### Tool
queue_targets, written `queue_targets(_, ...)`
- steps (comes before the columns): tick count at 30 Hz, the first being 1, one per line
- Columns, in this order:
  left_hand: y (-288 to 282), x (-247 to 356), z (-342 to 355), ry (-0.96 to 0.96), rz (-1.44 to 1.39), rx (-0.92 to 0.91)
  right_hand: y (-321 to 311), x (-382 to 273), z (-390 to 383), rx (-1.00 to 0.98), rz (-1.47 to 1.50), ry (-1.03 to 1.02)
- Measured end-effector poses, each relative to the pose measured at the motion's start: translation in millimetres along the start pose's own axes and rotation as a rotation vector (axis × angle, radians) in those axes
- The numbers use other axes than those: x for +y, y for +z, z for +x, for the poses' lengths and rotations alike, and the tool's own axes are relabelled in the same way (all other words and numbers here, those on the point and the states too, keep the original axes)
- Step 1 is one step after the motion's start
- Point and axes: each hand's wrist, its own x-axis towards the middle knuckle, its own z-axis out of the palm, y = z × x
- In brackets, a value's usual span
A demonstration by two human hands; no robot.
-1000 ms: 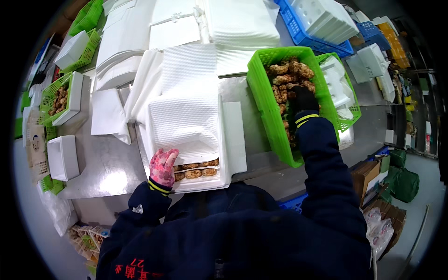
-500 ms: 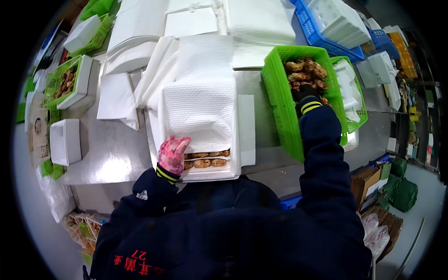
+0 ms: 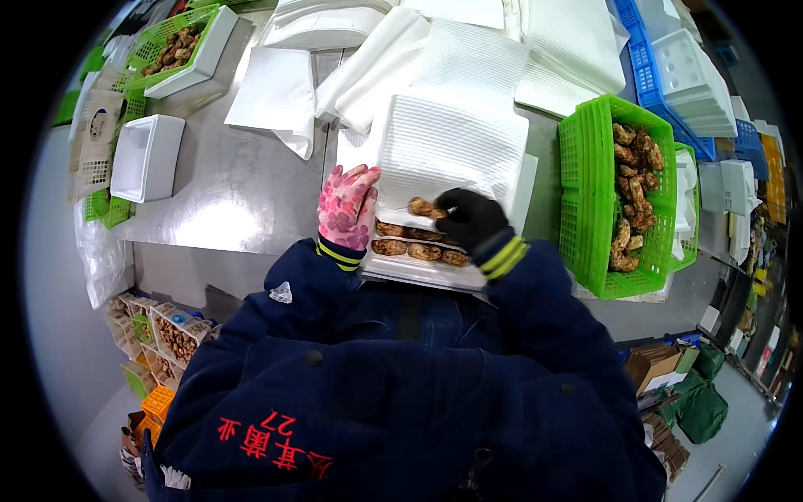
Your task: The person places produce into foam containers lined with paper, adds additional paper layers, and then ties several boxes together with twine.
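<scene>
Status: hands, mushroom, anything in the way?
Right hand gripping mushroom; left hand open, left side of box. Mushroom beyond two packed rows, contact unclear. Nothing visibly blocking.

I see the left hand (image 3: 345,205) in a pink glove blotched with deeper-rose flowers, the right hand (image 3: 471,219) in plain black. On my feed the navy sleeves (image 3: 544,284) end in yellow-striped cuffs (image 3: 504,258). The mushroom (image 3: 425,208) at the black fingertips is mottled brown and tan, like the mushroom rows (image 3: 424,251) in the white foam box (image 3: 418,272). Its white paper liner (image 3: 452,142) carries a fine embossed pattern. At half past two I have a lime-green basket (image 3: 584,209); at two, a blue crate (image 3: 646,71); at eight, an orange crate (image 3: 159,403).
</scene>
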Motion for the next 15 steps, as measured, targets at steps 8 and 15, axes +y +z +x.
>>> queue_targets(8,1.5,9.5,11.1,0.315,0.252,-0.362,49.3,30.5,8.5,0.138,-0.075,-0.152)
queue_targets(15,16.9,5.4,-6.2,0.262,0.333,-0.588,-121.6,25.0,-57.4,0.876,-0.156,0.089)
